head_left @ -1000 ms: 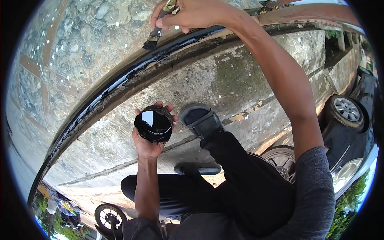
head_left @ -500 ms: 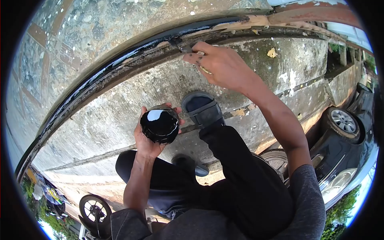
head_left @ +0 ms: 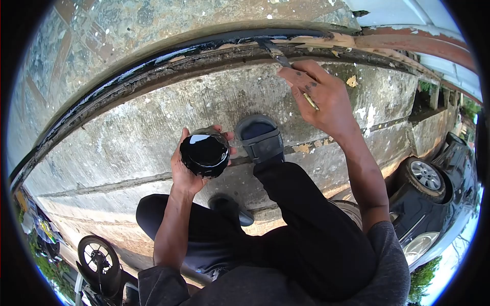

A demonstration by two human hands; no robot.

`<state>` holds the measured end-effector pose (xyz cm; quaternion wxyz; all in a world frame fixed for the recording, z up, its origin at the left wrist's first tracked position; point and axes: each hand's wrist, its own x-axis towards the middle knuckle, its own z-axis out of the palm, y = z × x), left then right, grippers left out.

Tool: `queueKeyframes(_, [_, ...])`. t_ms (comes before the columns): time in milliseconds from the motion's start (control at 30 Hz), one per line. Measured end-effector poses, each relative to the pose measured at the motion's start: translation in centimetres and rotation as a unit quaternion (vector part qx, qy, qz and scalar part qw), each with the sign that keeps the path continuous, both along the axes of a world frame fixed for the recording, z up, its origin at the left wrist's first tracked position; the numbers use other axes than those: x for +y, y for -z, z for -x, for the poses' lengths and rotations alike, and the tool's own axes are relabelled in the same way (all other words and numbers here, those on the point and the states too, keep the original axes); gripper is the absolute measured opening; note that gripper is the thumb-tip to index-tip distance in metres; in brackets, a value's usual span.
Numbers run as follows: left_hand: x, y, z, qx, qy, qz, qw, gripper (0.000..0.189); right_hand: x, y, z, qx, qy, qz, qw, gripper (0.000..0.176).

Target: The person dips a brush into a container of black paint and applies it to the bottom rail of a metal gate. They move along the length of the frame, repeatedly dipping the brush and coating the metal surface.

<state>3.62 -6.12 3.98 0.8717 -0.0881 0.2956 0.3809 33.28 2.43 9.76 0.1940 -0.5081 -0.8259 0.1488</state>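
Note:
My left hand (head_left: pixel 187 171) is wrapped round a cup of glossy black paint (head_left: pixel 205 155), held low over the concrete. In my right hand (head_left: pixel 321 94) is a paintbrush (head_left: pixel 275 53), its bristles dark with paint and the end of its handle showing below the fingers. The brush tip touches the long curved rail (head_left: pixel 219 41) along the wall's foot. Wet black paint covers the rail to the left of the brush, while a tan, unpainted stretch (head_left: pixel 321 40) lies to the right. Dark smudges mark my right hand.
My sandalled foot (head_left: pixel 260 137) rests on the stained concrete ledge (head_left: pixel 204 102). Above the rail rises a speckled stone surface (head_left: pixel 168 20). A dark car (head_left: pixel 434 204) stands at the right, and a motorcycle wheel (head_left: pixel 98 259) is at the lower left. A reddish pipe (head_left: pixel 418 43) runs at the upper right.
My right hand and the brush have moved right and slightly down in view, with more of the brush showing. My left hand still holds the paint cup in nearly the same place.

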Motion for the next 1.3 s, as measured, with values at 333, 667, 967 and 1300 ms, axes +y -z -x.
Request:
queueKeyframes(333, [0.3,0.8,0.3,-0.027,-0.013,0.004,1.0,0.071,0.8,2.4,1.8,-0.009,-0.016,0.002,1.0,0.033])
queueKeyframes(667, [0.7,1.1,1.4,-0.021,-0.028,-0.003,0.999,0.07,0.6,4.8,2.0,-0.036,-0.018,-0.001,0.999,0.034])
queueKeyframes(967, [0.4,1.0,2.1,-0.032,-0.037,-0.019,0.999,0.072,3.1,-0.7,3.9,0.084,0.03,-0.061,0.994,0.013])
queueKeyframes(1300, [-0.6,0.1,3.2,-0.062,-0.04,-0.022,0.997,0.073,13.6,-1.9,12.2,-0.135,-0.104,0.121,0.978,0.021])
